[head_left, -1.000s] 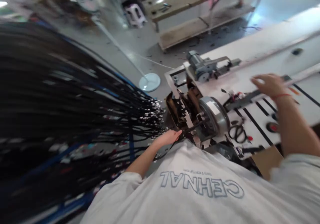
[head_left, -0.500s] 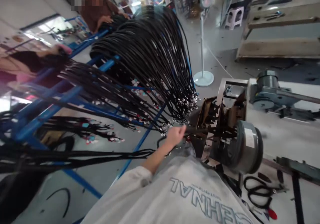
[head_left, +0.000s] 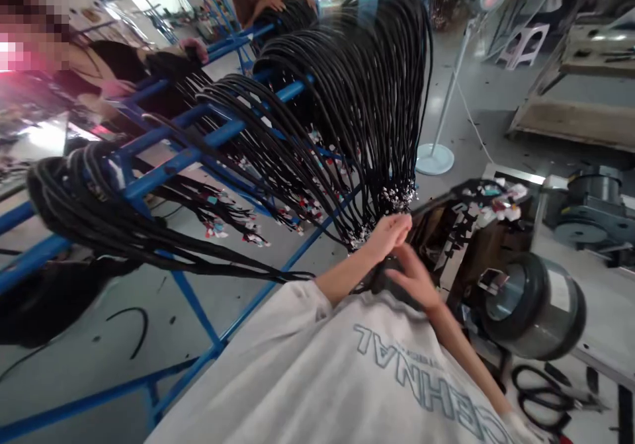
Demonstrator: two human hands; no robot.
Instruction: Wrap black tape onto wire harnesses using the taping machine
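Observation:
My left hand (head_left: 389, 235) is closed around a black wire harness. The harness (head_left: 449, 196) stretches out to the right, and white and coloured connectors (head_left: 503, 199) sit at its far end. Just below the left hand is my right hand (head_left: 414, 278), its thumb spread from the fingers and its fingertips close to the left fist. Nothing shows in its grasp. Beyond the left hand hang many black cables (head_left: 347, 73) draped over a blue rack (head_left: 292, 90), their small pale ends (head_left: 397, 196) bunched near my knuckles.
A round metal drum (head_left: 558, 305) and black-handled scissors (head_left: 540, 394) are on the bench at right, near a motor (head_left: 595, 199). A standing fan (head_left: 436, 159) and a white stool (head_left: 523, 44) are behind. Other people's hands (head_left: 270, 4) rest on cables at the rack's far side.
My right hand has come into view beside the left. The harness has swung up and right, showing its connector end. The head view has shifted, so the rack shows further right.

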